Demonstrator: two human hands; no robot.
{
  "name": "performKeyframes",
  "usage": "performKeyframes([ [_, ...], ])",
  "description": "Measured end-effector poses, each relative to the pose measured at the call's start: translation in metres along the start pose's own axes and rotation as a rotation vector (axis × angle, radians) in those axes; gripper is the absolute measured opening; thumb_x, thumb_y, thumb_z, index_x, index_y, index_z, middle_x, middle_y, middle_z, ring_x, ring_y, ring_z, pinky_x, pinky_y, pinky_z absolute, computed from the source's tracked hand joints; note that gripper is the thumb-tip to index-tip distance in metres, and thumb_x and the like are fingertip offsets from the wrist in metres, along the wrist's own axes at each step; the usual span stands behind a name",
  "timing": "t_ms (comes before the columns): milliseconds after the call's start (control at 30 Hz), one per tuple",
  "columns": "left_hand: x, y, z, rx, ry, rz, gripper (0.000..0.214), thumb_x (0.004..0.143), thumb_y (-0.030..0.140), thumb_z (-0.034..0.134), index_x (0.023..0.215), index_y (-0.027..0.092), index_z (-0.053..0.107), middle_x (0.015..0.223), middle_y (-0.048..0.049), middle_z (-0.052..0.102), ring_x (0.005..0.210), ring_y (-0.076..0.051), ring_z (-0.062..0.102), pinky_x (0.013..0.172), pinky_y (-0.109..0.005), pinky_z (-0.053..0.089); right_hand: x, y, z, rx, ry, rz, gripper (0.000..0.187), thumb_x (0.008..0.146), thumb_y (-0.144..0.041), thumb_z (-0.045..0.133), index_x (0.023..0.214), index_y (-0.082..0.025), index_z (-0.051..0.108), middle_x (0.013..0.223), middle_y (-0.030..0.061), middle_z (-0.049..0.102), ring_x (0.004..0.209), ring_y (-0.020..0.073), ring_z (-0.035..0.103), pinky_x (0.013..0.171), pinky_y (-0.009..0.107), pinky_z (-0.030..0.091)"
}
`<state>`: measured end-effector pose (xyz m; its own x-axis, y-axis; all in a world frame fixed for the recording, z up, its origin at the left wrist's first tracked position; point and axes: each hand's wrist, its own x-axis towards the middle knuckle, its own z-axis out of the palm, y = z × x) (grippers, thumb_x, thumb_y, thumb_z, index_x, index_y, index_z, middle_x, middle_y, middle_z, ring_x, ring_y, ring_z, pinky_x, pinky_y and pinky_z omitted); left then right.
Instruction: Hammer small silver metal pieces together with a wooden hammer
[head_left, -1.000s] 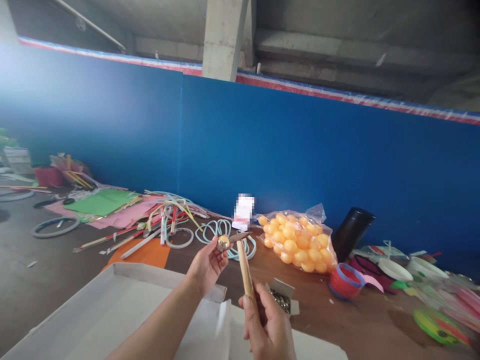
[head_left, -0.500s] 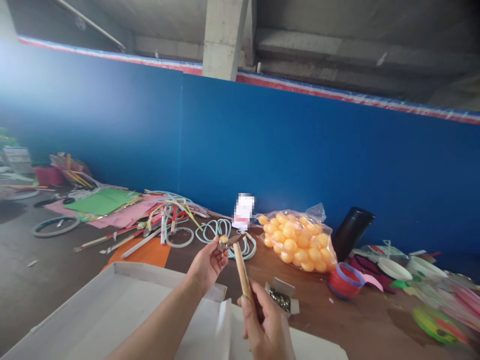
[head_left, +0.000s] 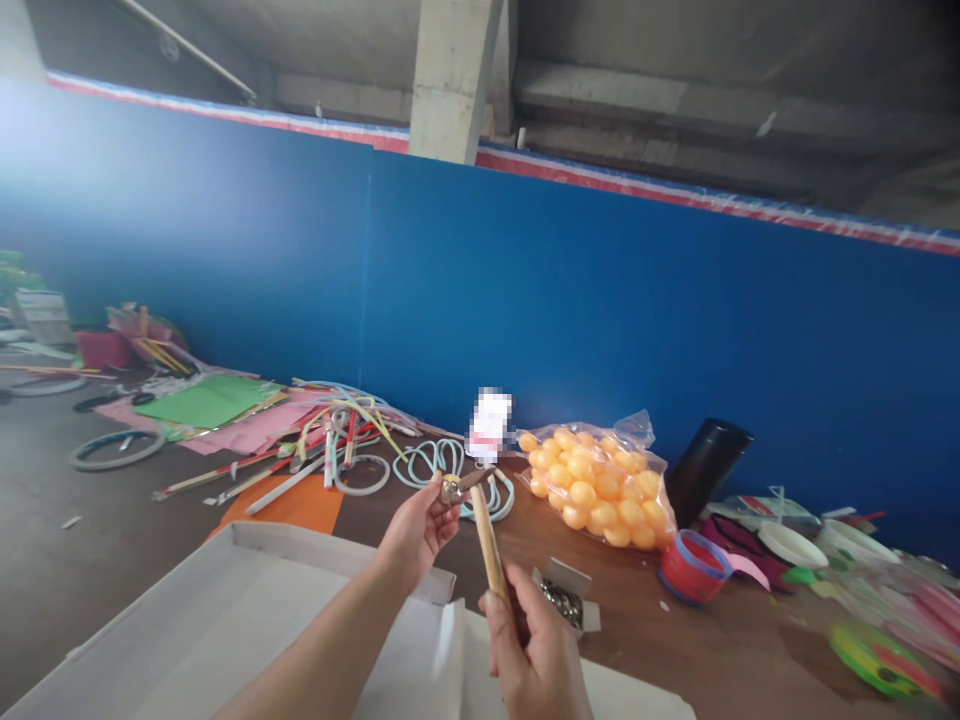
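My right hand [head_left: 529, 635] is wrapped round the wooden handle of a hammer [head_left: 489, 545], which points up and away from me. At its top, the dark hammer head lies crosswise, with a round shiny metal end toward the left. My left hand [head_left: 422, 525] is closed at that shiny end, thumb and fingertips against it; a small yellowish spot shows there. Just right of my right hand, an opened small box [head_left: 564, 597] is filled with shiny metal pieces. Below my forearms lies a white cardboard tray [head_left: 247, 590].
Behind the hands are coiled pale-blue tubes [head_left: 431, 462] and a blurred white card [head_left: 490, 425]. A clear bag of orange balls [head_left: 596, 490] stands to the right, near a black cylinder [head_left: 709, 465] and a red-blue tape roll [head_left: 694, 568]. A blue partition [head_left: 562, 280] closes off the back.
The whole view has shifted very slightly. Both hands keep their hold on the hammer, and nothing on the table has moved.
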<state>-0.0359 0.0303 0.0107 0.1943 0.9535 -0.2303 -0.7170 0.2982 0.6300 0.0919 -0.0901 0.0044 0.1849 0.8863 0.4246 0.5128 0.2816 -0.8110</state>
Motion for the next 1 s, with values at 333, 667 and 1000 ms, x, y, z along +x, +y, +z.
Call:
performKeyframes([
  [333, 0.0009, -0.0009, -0.0023, -0.006, 0.014, 0.015, 0.023, 0.077, 0.033, 0.061, 0.082, 0.011, 0.059, 0.067, -0.0054, 0.065, 0.052, -0.008, 0.059, 0.045, -0.016, 0.047, 0.0009, 0.0002, -0.0009, 0.096, -0.016, 0.028, 0.045, 0.085, -0.044, 0.045, 0.113, -0.012, 0.06, 0.082, 0.0105, 0.071, 0.039, 0.0116, 0.055, 0.043, 0.02, 0.049],
  [667, 0.0016, -0.0009, -0.0023, -0.023, 0.032, 0.016, 0.019, 0.079, 0.03, 0.06, 0.081, 0.011, 0.059, 0.066, -0.0055, 0.064, 0.052, -0.008, 0.059, 0.046, -0.017, 0.048, 0.0027, -0.0015, -0.0034, 0.054, -0.037, 0.059, 0.048, 0.085, -0.048, 0.043, 0.113, -0.013, 0.059, 0.07, 0.0067, 0.067, 0.038, 0.0107, 0.052, 0.031, 0.017, 0.039],
  [1000, 0.0016, -0.0009, 0.0, -0.037, 0.037, 0.032, 0.016, 0.08, 0.026, 0.059, 0.081, 0.01, 0.058, 0.069, -0.0077, 0.064, 0.052, -0.008, 0.058, 0.047, -0.017, 0.048, 0.0051, -0.0049, -0.0068, 0.097, -0.076, 0.122, 0.043, 0.086, -0.043, 0.044, 0.113, -0.013, 0.057, 0.065, 0.003, 0.062, 0.039, 0.0094, 0.05, 0.029, 0.015, 0.036],
])
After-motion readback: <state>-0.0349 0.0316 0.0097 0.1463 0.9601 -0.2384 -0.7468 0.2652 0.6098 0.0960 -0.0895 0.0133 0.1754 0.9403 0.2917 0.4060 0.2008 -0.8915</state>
